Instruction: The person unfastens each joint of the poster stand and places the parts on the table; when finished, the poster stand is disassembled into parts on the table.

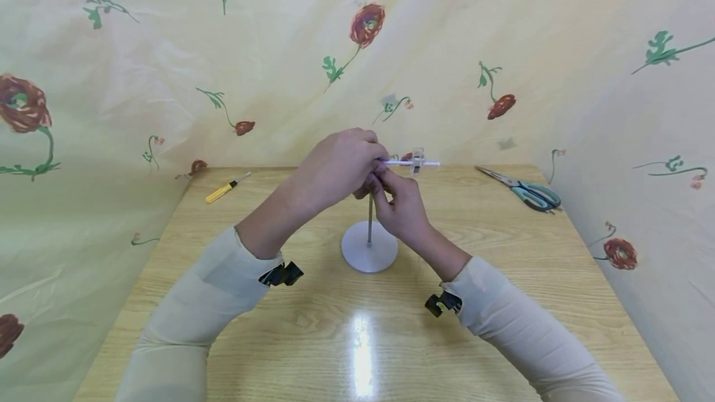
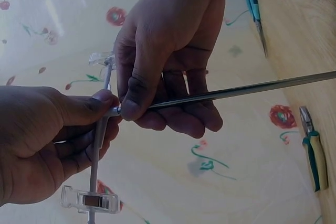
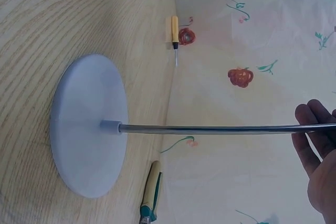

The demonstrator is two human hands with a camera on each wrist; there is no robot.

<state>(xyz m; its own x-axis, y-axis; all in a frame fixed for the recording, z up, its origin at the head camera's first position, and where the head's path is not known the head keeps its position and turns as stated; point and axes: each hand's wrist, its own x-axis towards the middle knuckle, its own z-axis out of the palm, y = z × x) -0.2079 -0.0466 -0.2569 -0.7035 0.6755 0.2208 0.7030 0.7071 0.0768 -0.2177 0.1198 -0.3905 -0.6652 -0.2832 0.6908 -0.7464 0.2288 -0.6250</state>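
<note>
A display stand has a round white base [image 1: 357, 253], an upright metal rod [image 3: 220, 129] and a white crossbar [image 2: 94, 169] at its top. Clear plastic clips [image 2: 100, 202] sit on the crossbar, one towards each end. My left hand [image 1: 343, 163], coming from above, pinches the joint where crossbar meets rod, between thumb and fingers [image 2: 79, 109]. Just below that joint my right hand [image 1: 402, 200] grips the top of the rod, thumb on one side and fingers behind. In the head view, my left hand hides the crossbar's left part.
A yellow-handled screwdriver [image 1: 221, 192] lies at the table's back left. Blue-handled scissors [image 1: 527, 191] are at the back right. Behind the stand lie green-and-cream pliers [image 2: 315, 156], hidden in the head view. Floral cloth [image 1: 290, 61] hangs around the wooden table [image 1: 313, 327].
</note>
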